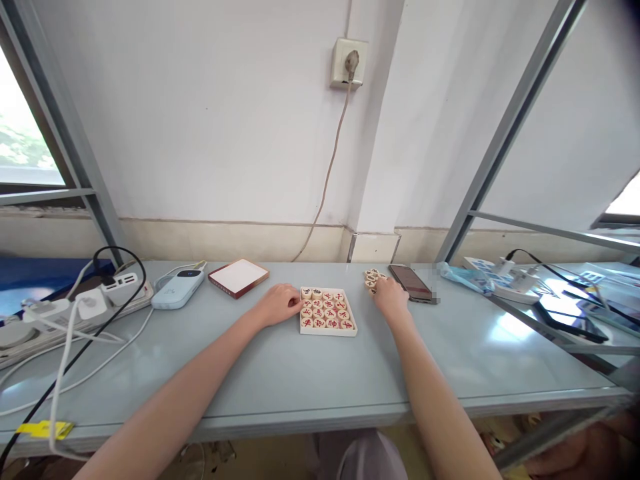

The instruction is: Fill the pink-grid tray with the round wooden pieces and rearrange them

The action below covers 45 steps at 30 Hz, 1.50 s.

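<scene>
A square white tray lies on the grey table, filled with rows of round chess pieces, most with red characters and two with dark ones in the back row. My left hand rests at the tray's left edge, fingers curled, with the fingertips partly hidden. Right of the tray, a small group of loose pieces with dark characters lies on the table. My right hand is over the near side of that group, its fingers bent down onto the pieces; whether one is gripped is hidden.
A phone lies just right of my right hand. A box lid and a light-blue power bank are at the back left. Power strips with cables stand at both sides, and a plastic bag lies at right.
</scene>
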Each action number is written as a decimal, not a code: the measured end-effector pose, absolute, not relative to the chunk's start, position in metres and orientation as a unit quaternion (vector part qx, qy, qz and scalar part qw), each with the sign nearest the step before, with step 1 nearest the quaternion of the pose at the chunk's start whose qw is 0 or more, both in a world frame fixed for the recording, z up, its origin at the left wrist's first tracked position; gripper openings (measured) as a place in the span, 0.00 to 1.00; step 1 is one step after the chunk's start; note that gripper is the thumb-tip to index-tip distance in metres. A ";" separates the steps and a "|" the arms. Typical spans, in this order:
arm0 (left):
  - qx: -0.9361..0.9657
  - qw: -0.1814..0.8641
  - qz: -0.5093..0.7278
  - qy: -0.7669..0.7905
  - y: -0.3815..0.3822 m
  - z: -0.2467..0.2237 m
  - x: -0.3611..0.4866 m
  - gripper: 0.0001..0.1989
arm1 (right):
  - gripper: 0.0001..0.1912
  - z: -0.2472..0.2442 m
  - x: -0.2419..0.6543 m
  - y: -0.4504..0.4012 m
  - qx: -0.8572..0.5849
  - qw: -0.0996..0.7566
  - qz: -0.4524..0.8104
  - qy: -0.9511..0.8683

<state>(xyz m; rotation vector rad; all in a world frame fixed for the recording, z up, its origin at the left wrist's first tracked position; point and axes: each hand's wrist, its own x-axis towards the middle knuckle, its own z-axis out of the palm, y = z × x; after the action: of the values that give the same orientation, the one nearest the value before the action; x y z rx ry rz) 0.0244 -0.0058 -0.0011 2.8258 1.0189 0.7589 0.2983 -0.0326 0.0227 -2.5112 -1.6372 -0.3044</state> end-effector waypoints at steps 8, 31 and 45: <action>0.912 0.031 0.236 0.333 -0.007 0.001 0.025 0.17 | 0.13 0.023 0.297 -0.030 -0.819 0.074 -0.081 -0.563; 0.915 0.033 0.220 0.337 -0.010 0.004 0.025 0.17 | 0.09 0.026 0.259 -0.032 -0.633 0.183 -0.019 -0.752; 0.917 0.023 0.217 0.333 -0.008 0.003 0.026 0.16 | 0.15 0.031 0.256 -0.035 -0.631 0.156 -0.030 -0.759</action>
<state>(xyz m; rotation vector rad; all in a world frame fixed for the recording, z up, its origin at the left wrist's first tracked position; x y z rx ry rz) 0.0259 -0.0083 0.0027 2.8409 1.0315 0.6706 0.2562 -0.0348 0.0313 -1.8074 -2.1743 -0.0846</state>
